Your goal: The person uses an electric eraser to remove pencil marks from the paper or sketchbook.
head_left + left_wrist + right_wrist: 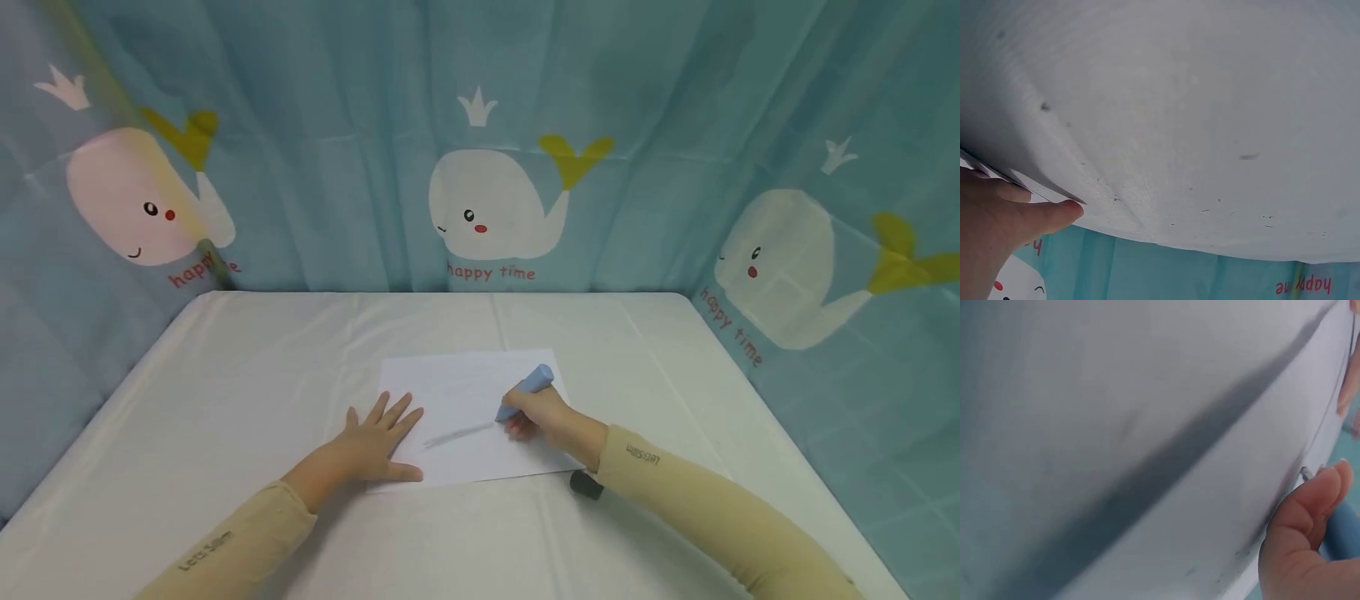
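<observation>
A sheet of white paper point(465, 387) lies on the white-covered table. My left hand point(375, 446) rests on its left part with the fingers spread; in the left wrist view, the thumb of that hand point(997, 219) lies by the paper's edge. My right hand point(547, 412) grips a thick blue marker point(536, 379), tilted, its tip down at the paper. A grey line point(459, 435) runs across the sheet from near the left fingers to the tip. In the right wrist view, thumb and finger pinch the marker point(1341, 534) near its tip.
A small black object point(586, 484), perhaps a cap, lies by the paper's lower right corner, partly hidden by the right sleeve point(675, 492). The white tablecloth point(225, 400) spreads around the sheet. Blue curtains point(337, 167) printed with whales stand behind and at both sides.
</observation>
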Available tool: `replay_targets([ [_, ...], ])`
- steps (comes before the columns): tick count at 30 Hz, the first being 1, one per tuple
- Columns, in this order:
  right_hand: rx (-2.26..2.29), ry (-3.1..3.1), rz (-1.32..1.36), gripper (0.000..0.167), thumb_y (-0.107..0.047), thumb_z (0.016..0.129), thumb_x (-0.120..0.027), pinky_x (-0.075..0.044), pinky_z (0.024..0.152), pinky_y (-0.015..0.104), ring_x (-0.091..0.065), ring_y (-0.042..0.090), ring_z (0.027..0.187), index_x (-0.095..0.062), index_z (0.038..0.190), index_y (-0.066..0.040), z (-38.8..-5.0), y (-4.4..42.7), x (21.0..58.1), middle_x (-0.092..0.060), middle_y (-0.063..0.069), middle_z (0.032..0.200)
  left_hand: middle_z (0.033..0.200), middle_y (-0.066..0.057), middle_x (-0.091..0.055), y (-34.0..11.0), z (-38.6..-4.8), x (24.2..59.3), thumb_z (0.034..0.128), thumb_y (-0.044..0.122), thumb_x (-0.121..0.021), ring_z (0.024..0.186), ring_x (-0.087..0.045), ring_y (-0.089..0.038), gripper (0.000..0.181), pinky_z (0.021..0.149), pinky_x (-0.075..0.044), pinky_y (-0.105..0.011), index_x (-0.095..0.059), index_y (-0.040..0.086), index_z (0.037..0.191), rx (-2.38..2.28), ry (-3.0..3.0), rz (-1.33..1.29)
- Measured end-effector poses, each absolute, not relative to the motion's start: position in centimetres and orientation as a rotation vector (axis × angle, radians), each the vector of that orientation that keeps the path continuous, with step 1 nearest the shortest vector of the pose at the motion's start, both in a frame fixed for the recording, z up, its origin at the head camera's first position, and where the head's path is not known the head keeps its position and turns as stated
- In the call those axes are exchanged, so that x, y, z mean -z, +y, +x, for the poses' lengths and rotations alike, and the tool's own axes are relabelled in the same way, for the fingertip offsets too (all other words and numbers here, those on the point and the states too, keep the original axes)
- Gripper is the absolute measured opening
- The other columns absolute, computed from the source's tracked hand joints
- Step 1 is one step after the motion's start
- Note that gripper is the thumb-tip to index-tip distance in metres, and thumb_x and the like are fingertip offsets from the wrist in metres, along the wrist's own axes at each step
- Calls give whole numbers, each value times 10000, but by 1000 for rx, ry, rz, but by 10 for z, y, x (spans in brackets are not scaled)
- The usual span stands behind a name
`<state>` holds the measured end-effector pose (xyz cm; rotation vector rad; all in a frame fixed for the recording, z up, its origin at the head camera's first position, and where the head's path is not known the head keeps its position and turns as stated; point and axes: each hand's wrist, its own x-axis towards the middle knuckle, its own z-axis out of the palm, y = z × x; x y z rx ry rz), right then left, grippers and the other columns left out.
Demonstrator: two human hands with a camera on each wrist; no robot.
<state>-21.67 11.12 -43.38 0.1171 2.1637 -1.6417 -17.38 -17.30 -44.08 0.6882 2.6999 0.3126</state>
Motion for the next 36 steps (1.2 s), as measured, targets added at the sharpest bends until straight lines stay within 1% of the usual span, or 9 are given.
replay_targets([
  [6, 1661, 2149, 145, 149, -119, 863, -583, -473, 483, 213, -562, 108, 465, -593, 931, 14, -217, 110, 436, -622, 87, 597, 1602, -204, -95, -173, -175, 441, 812, 698, -586, 1431, -12, -496, 1014, 968, -55, -806, -248, 71, 1535, -305, 2692, 689],
  [12, 1642, 2159, 132, 128, -118, 867, -585, -476, 482, 217, -566, 105, 465, -602, 899, 5, -217, 110, 436, -625, 77, 590, 1606, -194, -90, -174, -175, 441, 812, 702, -584, 1435, -5, -487, 1014, 976, -49, -800, -244, 82, 1538, -298, 2692, 674],
  [23, 1650, 2141, 125, 169, -119, 867, -594, -481, 486, 216, -567, 114, 473, -604, 946, 30, -218, 108, 437, -626, 90, 612, 1604, -197, -96, -175, -174, 441, 814, 684, -600, 1435, -12, -488, 1007, 972, -52, -804, -251, 75, 1535, -297, 2698, 671],
  [31, 1674, 2131, 144, 151, -112, 860, -593, -471, 479, 214, -559, 114, 467, -605, 924, 25, -217, 108, 438, -620, 87, 603, 1602, -200, -100, -175, -174, 443, 814, 677, -607, 1433, -14, -492, 1003, 971, -45, -804, -254, 73, 1533, -309, 2701, 667],
  [36, 1678, 2123, 141, 158, -112, 862, -594, -474, 485, 214, -560, 110, 471, -607, 941, 24, -218, 107, 437, -618, 84, 605, 1601, -204, -99, -176, -174, 443, 822, 666, -609, 1432, -10, -495, 995, 969, -43, -805, -252, 69, 1532, -317, 2702, 668],
])
